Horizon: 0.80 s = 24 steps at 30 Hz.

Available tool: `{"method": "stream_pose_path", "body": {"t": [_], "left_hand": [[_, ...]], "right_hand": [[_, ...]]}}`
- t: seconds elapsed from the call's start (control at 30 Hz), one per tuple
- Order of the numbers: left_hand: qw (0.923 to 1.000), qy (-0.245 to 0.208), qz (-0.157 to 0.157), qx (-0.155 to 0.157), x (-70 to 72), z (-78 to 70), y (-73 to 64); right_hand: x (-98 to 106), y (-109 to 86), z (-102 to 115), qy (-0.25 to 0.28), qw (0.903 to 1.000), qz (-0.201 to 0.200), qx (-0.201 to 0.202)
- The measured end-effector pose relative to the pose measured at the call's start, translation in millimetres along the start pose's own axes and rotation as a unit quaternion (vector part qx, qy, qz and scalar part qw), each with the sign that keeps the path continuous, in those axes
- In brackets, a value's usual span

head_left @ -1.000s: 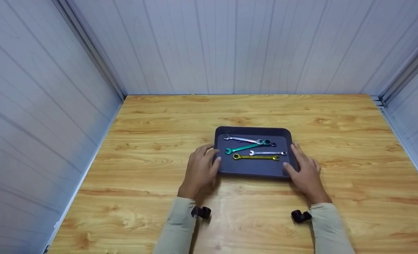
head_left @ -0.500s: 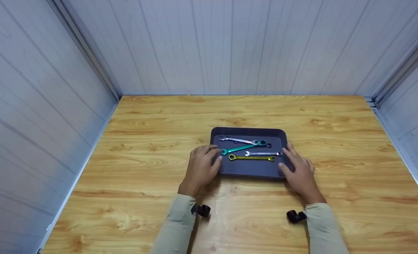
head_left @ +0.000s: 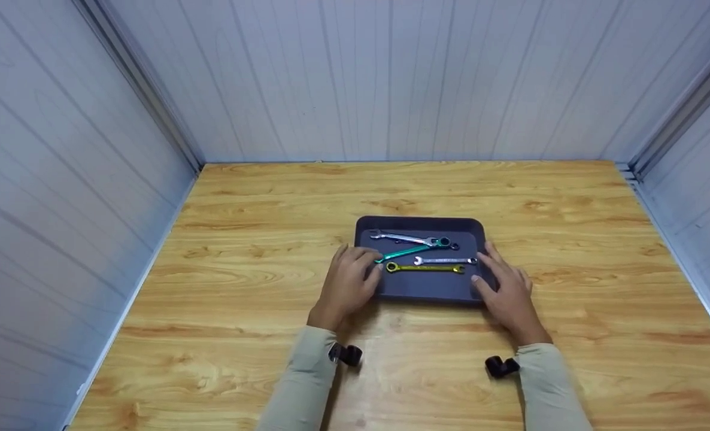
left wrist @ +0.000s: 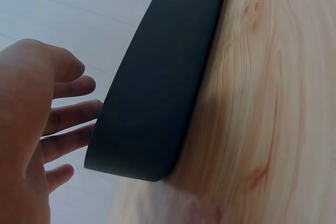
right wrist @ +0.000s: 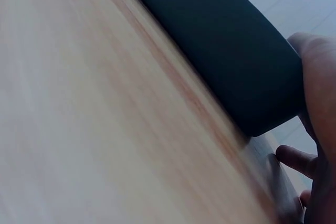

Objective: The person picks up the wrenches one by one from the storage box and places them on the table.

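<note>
Just now, the left hand (head_left: 348, 284) has slid further over the left rim of the dark tray (head_left: 427, 288), its fingertips arriving above the near end of the green wrench (head_left: 407, 252); contact is hard to judge. Its fingers look loosely extended, with a gap at the thumb, so nothing seems gripped yet. The right hand (head_left: 512, 299) has kept its place at the opposite end, relaxed fingers and thumb draped over the rim, while the tray has stayed put on the desk (head_left: 271, 239). Inside lie the yellow wrench (head_left: 425, 268) nearest the person, a short silver wrench (head_left: 445, 261) just behind it and a longer silver wrench (head_left: 400, 237) farthest back. The work appears to be turning from the tray toward its wrenches.
</note>
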<state>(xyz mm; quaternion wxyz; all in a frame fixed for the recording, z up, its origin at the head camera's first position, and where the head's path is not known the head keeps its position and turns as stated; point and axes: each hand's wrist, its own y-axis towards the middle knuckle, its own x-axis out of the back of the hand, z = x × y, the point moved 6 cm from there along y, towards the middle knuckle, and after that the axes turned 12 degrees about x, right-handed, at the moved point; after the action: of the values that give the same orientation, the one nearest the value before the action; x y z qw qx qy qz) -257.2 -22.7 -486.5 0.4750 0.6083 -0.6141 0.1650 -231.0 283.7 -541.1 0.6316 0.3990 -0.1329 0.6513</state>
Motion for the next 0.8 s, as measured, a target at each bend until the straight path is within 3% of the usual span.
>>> {"method": "stream_pose_path", "body": {"t": [0.2, 0.8], "left_hand": [[0.9997, -0.007, 0.019, -0.014, -5.1, -4.9, 1.3], [0.9939, 0.002, 0.104, 0.038, -21.1, -5.7, 4.8]], "right_hand": [[0, -0.9, 0, -0.003, 1.0, -0.006, 0.002], [-1, -0.1, 0, 0.002, 1.0, -0.002, -0.007]]}}
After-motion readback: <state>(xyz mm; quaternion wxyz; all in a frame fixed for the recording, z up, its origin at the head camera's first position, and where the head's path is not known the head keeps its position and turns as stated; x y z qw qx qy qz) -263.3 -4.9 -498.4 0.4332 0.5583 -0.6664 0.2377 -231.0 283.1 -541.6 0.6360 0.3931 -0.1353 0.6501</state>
